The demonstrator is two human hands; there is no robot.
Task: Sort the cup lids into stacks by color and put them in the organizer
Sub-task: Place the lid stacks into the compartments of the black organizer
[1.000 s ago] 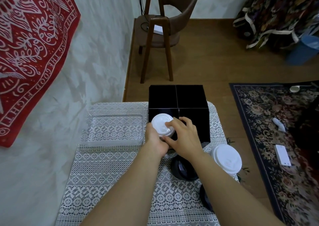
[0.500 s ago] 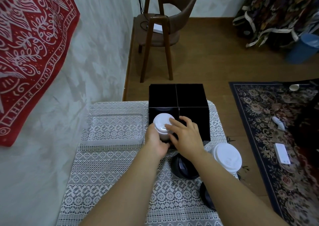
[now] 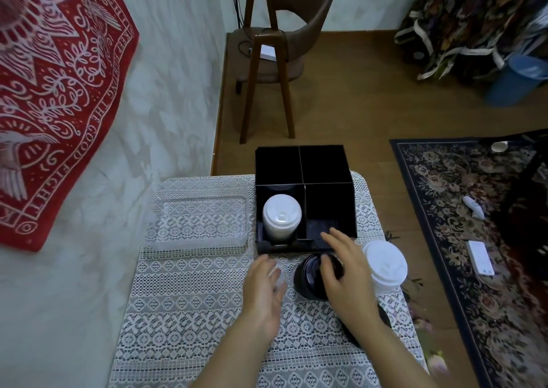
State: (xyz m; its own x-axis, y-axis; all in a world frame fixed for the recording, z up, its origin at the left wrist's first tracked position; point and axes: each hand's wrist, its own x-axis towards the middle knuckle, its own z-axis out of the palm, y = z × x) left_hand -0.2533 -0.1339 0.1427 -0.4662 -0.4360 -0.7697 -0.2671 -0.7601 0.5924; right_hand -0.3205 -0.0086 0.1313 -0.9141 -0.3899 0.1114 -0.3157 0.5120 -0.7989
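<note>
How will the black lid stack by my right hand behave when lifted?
Probably light: the black lid stack looks like thin nested plastic. Gripped high, it may split, since lids only nest. Its glossy sides could slip from the right hand.

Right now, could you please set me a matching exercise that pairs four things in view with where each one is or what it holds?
Things:
1. clear tray
2. black lid stack
3. organizer
4. right hand

Places or states:
A. spread over the black lid stack
B. holds a white lid stack in its near-left compartment
C. on the cloth, left of the organizer
D. on the cloth, just in front of the organizer

Pairs: 1-C, 2-D, 3-B, 4-A.
</note>
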